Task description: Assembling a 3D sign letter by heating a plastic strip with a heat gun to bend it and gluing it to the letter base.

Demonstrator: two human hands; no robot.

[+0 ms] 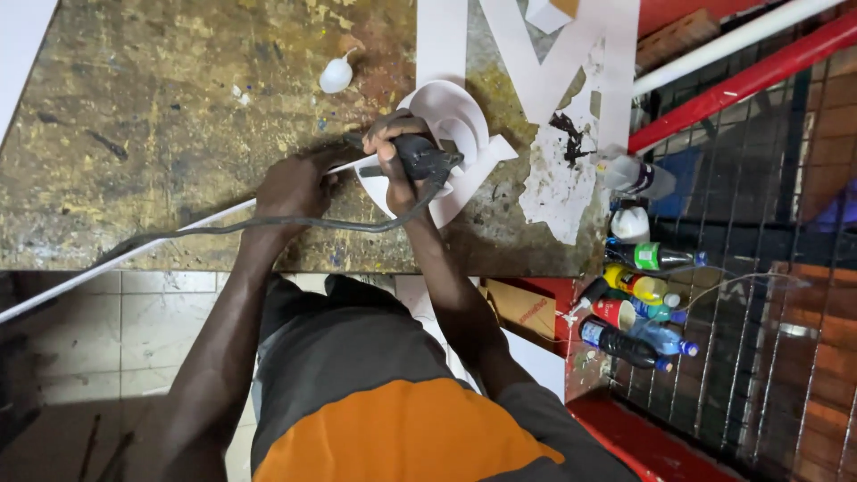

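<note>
- Where the view starts, nearest the camera, an orange-and-grey shirt and both forearms reach up to the counter, whose top is scuffed and blotched with paint.
- The left hand lies palm down, closed over a thin white strip, apparently pinning it to the counter so it cannot shift; the strip runs on past the counter edge toward the lower left.
- The right hand is clamped around a dark corded tool, gripped like a handle with its nose turned toward the white coil, probably so the tip meets the work squarely.
- Its cable trails left under the left wrist and off the counter, kept clear of the coil.
- The coil, a curled white band on a white sheet piece, sits just beyond the right hand, near the middle of the counter's far half; the hands stand close together, one on each side of the strip's end.
- Farther off, a small white bulb-shaped piece lies alone, and broad white letter cut-outs lean across the far edge.
- To the right, below the counter, bottles crowd beside a wire grille.
</note>
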